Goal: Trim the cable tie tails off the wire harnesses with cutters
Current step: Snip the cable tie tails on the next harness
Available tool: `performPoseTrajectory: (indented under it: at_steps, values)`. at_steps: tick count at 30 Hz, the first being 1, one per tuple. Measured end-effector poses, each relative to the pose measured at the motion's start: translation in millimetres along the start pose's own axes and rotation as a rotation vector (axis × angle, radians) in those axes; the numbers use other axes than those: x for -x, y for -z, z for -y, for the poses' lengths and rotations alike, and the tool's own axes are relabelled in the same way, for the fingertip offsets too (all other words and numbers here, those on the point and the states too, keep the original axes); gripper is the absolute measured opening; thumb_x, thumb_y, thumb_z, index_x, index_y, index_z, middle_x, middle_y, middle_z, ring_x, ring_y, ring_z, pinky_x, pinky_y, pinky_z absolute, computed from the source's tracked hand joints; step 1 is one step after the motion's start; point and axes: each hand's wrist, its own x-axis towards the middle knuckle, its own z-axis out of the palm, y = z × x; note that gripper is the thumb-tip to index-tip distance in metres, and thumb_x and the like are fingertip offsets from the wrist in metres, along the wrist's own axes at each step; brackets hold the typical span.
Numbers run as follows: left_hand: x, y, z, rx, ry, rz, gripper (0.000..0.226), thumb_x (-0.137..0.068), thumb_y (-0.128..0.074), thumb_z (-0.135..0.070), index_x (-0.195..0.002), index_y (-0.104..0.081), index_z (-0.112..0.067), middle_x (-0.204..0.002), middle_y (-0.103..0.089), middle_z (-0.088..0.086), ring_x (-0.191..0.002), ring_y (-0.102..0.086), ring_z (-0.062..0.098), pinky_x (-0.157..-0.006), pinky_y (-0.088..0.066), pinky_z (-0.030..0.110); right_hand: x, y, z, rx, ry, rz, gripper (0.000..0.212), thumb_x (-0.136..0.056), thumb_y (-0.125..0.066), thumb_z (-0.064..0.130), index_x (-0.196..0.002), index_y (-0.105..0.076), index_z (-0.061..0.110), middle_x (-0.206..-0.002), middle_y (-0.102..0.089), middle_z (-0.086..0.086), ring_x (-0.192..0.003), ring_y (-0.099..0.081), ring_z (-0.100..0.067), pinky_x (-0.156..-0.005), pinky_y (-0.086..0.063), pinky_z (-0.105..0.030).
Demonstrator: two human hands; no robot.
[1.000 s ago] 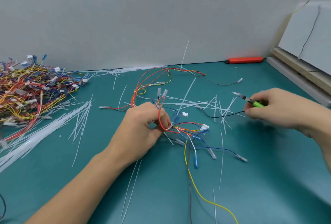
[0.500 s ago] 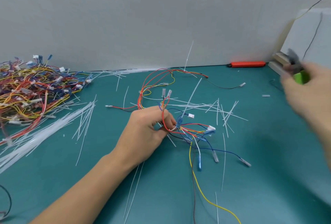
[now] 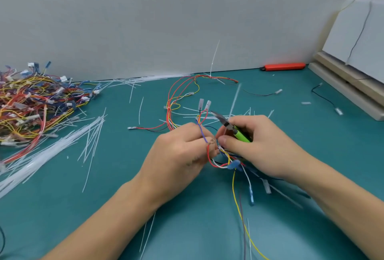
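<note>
A wire harness (image 3: 224,160) of red, yellow, blue and white wires lies at the centre of the teal table (image 3: 124,176). My left hand (image 3: 178,156) pinches its wires, which loop over the fingers. My right hand (image 3: 259,147) grips green-handled cutters (image 3: 234,129), jaws pointing up and left beside the harness, and its thumb touches the wires next to my left fingers. One white cable tie tail (image 3: 215,58) stands upright on the harness's far red loop (image 3: 187,87). Cut white tails (image 3: 207,114) lie scattered behind the hands.
A big heap of wire harnesses (image 3: 35,102) fills the far left. Long white cable ties (image 3: 52,149) lie in a bundle beside it. An orange tool (image 3: 284,66) rests by the back wall. A beige stand with white boards (image 3: 353,68) is at the right.
My right hand swung out to the far right with the cutters, then came back to the harness beside my left hand. A black wire with connector now lies at the far right.
</note>
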Motion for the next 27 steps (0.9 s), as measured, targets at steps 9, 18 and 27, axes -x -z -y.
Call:
performPoseTrajectory:
  at_steps: [9, 18, 27]
  values:
    - [0, 26, 7, 0.174, 0.466, -0.276, 0.02, -0.076, -0.058, -0.006, -0.075, -0.076, -0.016, -0.068, -0.071, -0.003, -0.06, -0.063, 0.019, -0.051, -0.044, 0.033, -3, -2, -11, 0.193, 0.018, -0.156, 0.017, -0.096, -0.069, 0.019, -0.081, -0.067, 0.027, -0.07, -0.067, 0.003, -0.063, -0.055, -0.018, -0.066, -0.049, -0.035]
    - [-9, 1, -20, 0.427, 0.577, -0.151, 0.011, -0.1, -0.053, -0.022, -0.102, -0.064, -0.023, -0.096, -0.074, -0.008, -0.094, -0.07, 0.016, -0.08, -0.053, 0.032, 3, -19, -6, 0.211, 0.146, -0.073, 0.02, -0.092, -0.069, 0.013, -0.077, -0.061, 0.024, -0.068, -0.058, 0.005, -0.065, -0.048, -0.013, -0.064, -0.046, -0.031]
    - [-10, 9, -7, 0.701, 0.719, -0.325, 0.031, -0.101, -0.054, -0.032, -0.079, -0.068, -0.016, -0.063, -0.065, 0.017, -0.064, -0.068, 0.028, -0.071, -0.055, 0.035, 3, -20, -8, 0.188, 0.11, -0.058, 0.014, -0.095, -0.07, 0.022, -0.081, -0.067, 0.021, -0.067, -0.061, 0.002, -0.061, -0.045, -0.014, -0.062, -0.046, -0.031]
